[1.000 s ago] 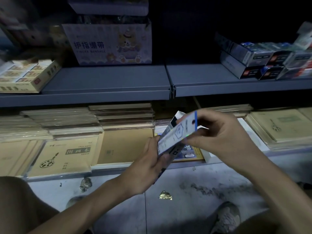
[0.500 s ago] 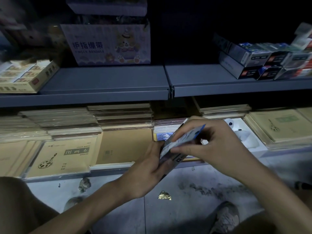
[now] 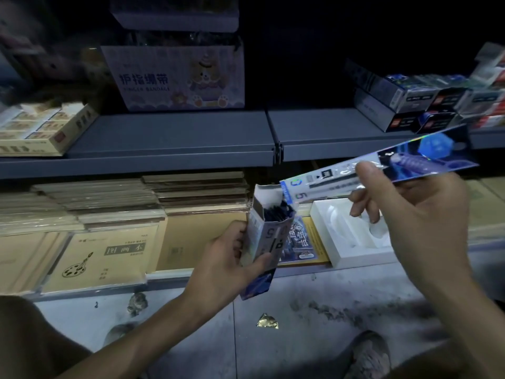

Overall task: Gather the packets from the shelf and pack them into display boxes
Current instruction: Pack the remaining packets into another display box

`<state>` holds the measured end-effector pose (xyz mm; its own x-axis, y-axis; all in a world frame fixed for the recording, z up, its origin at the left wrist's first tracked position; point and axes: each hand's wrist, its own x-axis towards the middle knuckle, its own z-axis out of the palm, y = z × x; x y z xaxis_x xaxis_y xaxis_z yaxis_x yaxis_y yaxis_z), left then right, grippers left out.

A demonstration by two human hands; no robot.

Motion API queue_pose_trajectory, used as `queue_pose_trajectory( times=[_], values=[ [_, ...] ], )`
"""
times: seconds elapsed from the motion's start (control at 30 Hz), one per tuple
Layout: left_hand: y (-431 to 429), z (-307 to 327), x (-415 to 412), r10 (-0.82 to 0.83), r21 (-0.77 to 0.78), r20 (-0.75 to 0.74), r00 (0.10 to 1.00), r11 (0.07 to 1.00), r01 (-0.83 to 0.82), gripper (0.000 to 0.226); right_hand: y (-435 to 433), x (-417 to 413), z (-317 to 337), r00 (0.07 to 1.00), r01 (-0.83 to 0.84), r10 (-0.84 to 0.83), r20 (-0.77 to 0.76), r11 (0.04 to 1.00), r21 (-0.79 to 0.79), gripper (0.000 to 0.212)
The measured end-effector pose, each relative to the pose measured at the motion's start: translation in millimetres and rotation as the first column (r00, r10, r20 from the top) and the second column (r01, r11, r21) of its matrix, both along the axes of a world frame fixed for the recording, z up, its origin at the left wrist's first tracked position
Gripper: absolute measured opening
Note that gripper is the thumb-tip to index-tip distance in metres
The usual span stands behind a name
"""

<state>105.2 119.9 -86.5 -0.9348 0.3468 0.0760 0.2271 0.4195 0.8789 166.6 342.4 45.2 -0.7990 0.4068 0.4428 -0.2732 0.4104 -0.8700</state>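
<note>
My left hand [image 3: 229,261] grips a narrow white and blue display box [image 3: 266,242], held upright with its top flap open and dark packets showing inside. My right hand [image 3: 412,220] pinches a long flat packet [image 3: 382,168] with a blue picture at its far end. The packet lies almost level, its white end just above the box's open mouth. More boxes of the same sort [image 3: 426,99] are stacked on the upper shelf at the right.
A grey metal shelf [image 3: 175,138] carries a cartoon bandage carton [image 3: 180,77] and a tan box [image 3: 41,127]. Below lie stacks of brown sketchbooks [image 3: 103,253] and a white moulded tray [image 3: 352,236]. Dirty floor tiles, a gold scrap [image 3: 267,321] and my shoe [image 3: 369,354] are underneath.
My right hand has drawn the packet up and out to the right, from beside the box to level above its mouth. My left hand now holds the box upright with its top open.
</note>
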Motion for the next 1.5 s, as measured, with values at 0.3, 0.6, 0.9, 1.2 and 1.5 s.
queue_pose_trajectory(
  times=[0.3,0.6,0.9,1.2,1.5],
  values=[
    [2,3,-4,0.120,0.071,-0.049,0.992,0.991,-0.117,0.041,-6,5,-12,0.997,0.072,-0.072,-0.009,0.992,0.100,0.041],
    [0,7,1,0.139,-0.085,-0.194,0.971,0.984,-0.158,0.044,-8,3,-23,0.994,0.096,-0.107,0.022,0.953,0.288,0.045],
    [0,4,-1,0.148,-0.124,-0.242,0.959,0.975,-0.182,0.044,1,-7,-24,0.992,-0.014,-0.035,0.119,0.921,0.390,0.062],
    [11,3,12,0.097,-0.091,-0.276,0.956,0.988,-0.126,0.048,-15,-23,-43,0.939,-0.071,-0.048,0.341,0.941,0.329,0.045],
    [9,-4,7,0.118,-0.067,-0.244,0.963,0.988,-0.138,0.042,-13,-17,-32,0.972,-0.027,0.006,0.235,0.996,0.089,0.015]
  ],
)
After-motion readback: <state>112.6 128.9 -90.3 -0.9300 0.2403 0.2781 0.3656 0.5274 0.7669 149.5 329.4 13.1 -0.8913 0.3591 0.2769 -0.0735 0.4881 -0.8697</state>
